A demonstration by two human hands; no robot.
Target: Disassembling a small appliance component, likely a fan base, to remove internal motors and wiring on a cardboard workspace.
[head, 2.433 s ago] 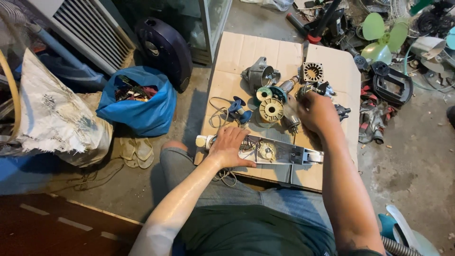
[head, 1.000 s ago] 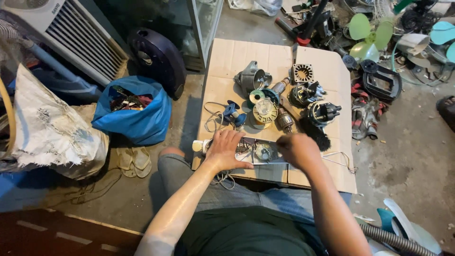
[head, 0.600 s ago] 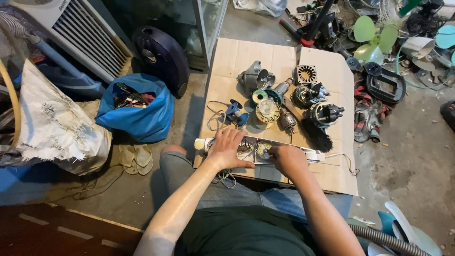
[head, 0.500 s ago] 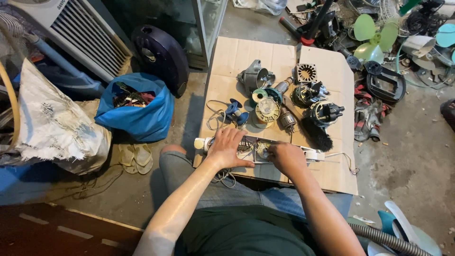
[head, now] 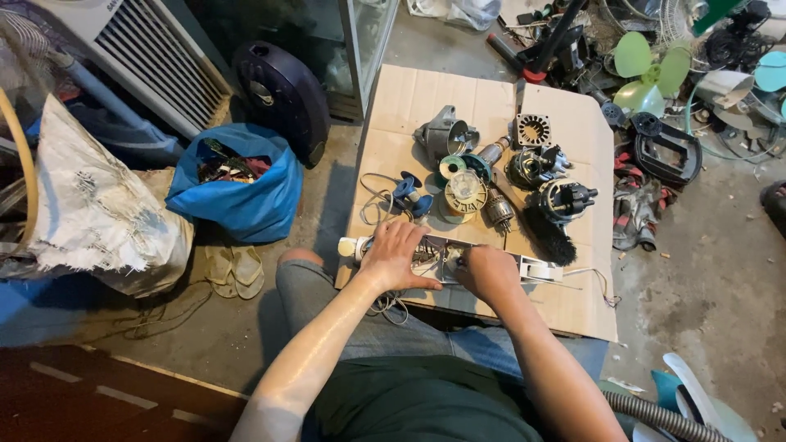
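Partly hidden: both hands cover the middle of a long grey-white opened device [head: 524, 266] lying at the 6 o'clock edge of the cardboard sheet [head: 426, 98]. Left hand [head: 397, 255] presses flat, fingers spread. Right hand [head: 488, 272] curled closed on it; innards indistinct. Motor parts [head: 540, 168] toward 12.
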